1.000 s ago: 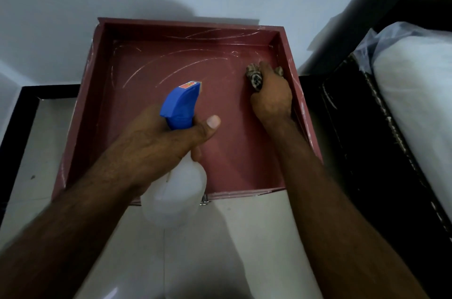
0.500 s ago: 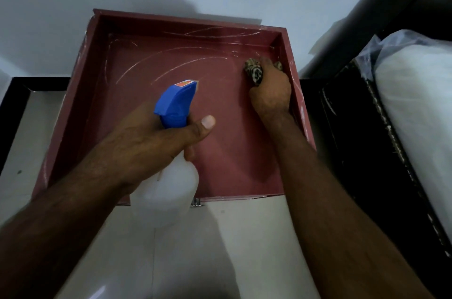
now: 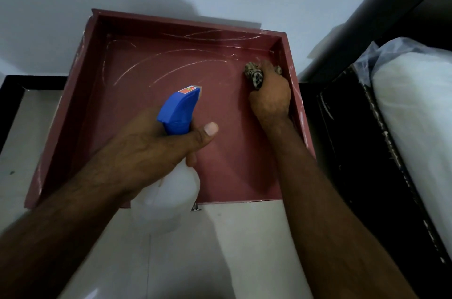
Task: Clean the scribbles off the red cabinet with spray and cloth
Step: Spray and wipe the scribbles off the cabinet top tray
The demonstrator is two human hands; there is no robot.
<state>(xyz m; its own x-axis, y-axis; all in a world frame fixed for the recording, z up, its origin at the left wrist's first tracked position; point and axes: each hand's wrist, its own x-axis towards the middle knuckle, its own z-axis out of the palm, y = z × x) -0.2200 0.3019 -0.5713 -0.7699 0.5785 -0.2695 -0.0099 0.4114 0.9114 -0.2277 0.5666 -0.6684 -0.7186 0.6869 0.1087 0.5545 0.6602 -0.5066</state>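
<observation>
The red cabinet [image 3: 137,83] lies open-side up on the floor against a pale wall, with white curved scribbles across its inner back and far wall. My left hand [image 3: 146,144] grips a spray bottle [image 3: 179,110] with a blue trigger head and a clear body, held above the cabinet's near half, nozzle pointing away. My right hand [image 3: 270,95] holds a bunched patterned cloth [image 3: 254,76] against the inner surface near the far right corner.
Pale floor tiles [image 3: 220,249] lie in front of the cabinet. To the right stands a dark frame [image 3: 342,152] with a white plastic-wrapped bulk [image 3: 415,127] on it. A black border strip [image 3: 12,88] shows at the left.
My right hand with the cloth stays near the far right corner, shifting only slightly. The spray bottle keeps its pose. The view has drifted a little.
</observation>
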